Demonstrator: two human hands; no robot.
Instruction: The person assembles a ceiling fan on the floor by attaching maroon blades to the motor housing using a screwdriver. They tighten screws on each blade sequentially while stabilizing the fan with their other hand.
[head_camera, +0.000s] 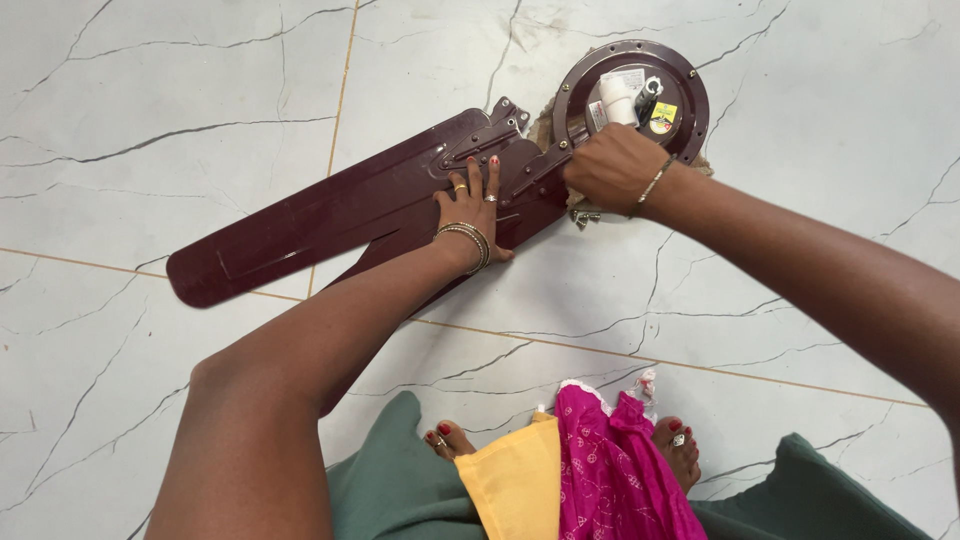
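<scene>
A dark maroon ceiling fan lies on the floor: its round motor housing at the top right, long blades reaching down to the left. My left hand presses flat, fingers spread, on a blade near its metal bracket. My right hand is closed at the rim of the motor where a blade bracket meets it; what it grips is hidden under the fingers. A few loose screws lie just below that hand.
White marble-look floor tiles with dark veins and thin brass joints surround the fan. My feet and green, yellow and pink clothing fill the bottom edge. A white cylindrical part stands on the motor.
</scene>
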